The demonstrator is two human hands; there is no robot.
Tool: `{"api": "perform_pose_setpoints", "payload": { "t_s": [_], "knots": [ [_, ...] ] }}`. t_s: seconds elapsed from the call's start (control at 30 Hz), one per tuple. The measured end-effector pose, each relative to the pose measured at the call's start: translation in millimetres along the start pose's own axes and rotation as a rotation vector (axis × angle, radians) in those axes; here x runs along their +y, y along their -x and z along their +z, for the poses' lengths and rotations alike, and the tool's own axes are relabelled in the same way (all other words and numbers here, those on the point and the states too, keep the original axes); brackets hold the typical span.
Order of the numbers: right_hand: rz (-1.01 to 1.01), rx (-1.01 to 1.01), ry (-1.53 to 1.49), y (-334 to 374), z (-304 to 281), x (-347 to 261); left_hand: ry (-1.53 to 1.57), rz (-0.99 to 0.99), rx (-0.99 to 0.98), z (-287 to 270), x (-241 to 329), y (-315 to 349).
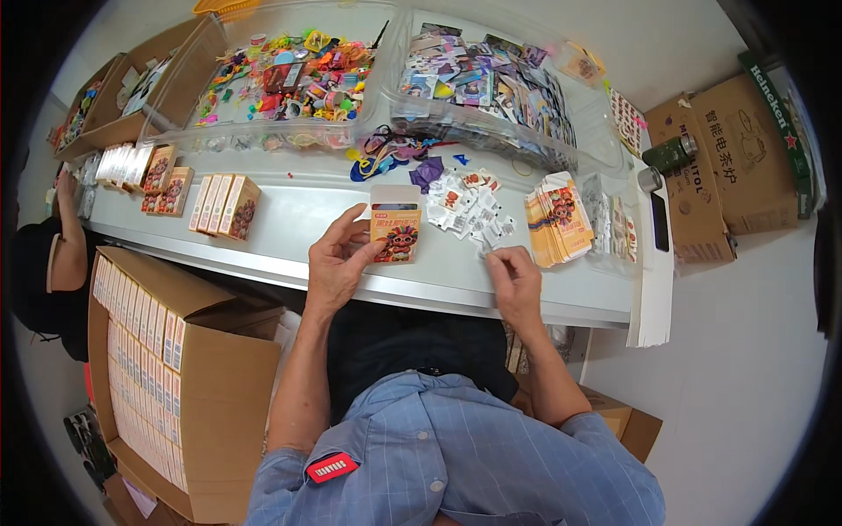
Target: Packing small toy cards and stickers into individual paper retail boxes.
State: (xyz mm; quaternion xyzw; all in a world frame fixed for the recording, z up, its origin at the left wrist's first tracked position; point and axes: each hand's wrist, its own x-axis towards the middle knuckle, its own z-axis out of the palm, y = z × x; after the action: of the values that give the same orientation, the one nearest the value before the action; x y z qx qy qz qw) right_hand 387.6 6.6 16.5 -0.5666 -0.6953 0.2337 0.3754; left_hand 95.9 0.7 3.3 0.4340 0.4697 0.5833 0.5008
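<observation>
My left hand (338, 263) grips a small orange-and-white carton (398, 238) with a cartoon figure on its front. The carton is upright at the table's near edge, its top flap raised. My right hand (516, 285) has thumb and fingertips pinched together at the near end of a loose pile of small white packets (474, 206), some with red prints. Whatever lies between those fingertips is too small to make out. Just right of the pile is a stack of flattened orange cartons (559, 223).
Clear tubs of colourful trinkets (294, 74) and picture cards (491, 83) line the back. Filled small cartons (225, 206) stand at left. A big cardboard box (224, 377) packed with cartons sits below left. At right lie a phone (660, 221) and a flask (671, 155). Another person's arm (70, 232) shows far left.
</observation>
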Motion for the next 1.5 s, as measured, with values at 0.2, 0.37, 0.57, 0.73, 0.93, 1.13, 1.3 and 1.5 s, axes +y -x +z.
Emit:
{"api": "perform_pose_setpoints", "payload": {
  "t_s": [0.2,0.37,0.57,0.73,0.93,1.13,1.3,1.5],
  "knots": [
    [0.288,-0.105,-0.715,-19.6,-9.7,-9.8,0.006,0.010,0.005,-0.1,-0.6,1.0],
    [0.152,-0.151,-0.793,-48.7,2.0,-31.2,-0.016,0.028,-0.009,2.8,-3.6,1.2],
    [-0.299,-0.228,-0.208,-80.2,15.3,-93.7,-0.072,0.158,0.024,2.6,-13.5,12.1],
    [-0.492,-0.316,0.161,-85.2,28.1,-106.3,-0.210,0.213,-0.003,5.0,-11.3,18.7],
    [-0.381,-0.611,-0.126,-99.1,22.9,-102.7,-0.159,0.143,0.011,3.4,-6.6,19.4],
    [0.107,-0.260,-0.208,-132.1,38.1,-67.6,-0.122,0.144,0.115,6.0,-8.2,13.6],
    [-0.282,-0.175,0.370,-141.6,75.7,-43.6,-0.046,0.179,0.208,9.0,-8.0,10.5],
    [-0.308,-0.115,0.165,-139.0,72.8,-30.4,-0.060,0.185,0.233,10.6,-11.5,8.5]
  ]
}}
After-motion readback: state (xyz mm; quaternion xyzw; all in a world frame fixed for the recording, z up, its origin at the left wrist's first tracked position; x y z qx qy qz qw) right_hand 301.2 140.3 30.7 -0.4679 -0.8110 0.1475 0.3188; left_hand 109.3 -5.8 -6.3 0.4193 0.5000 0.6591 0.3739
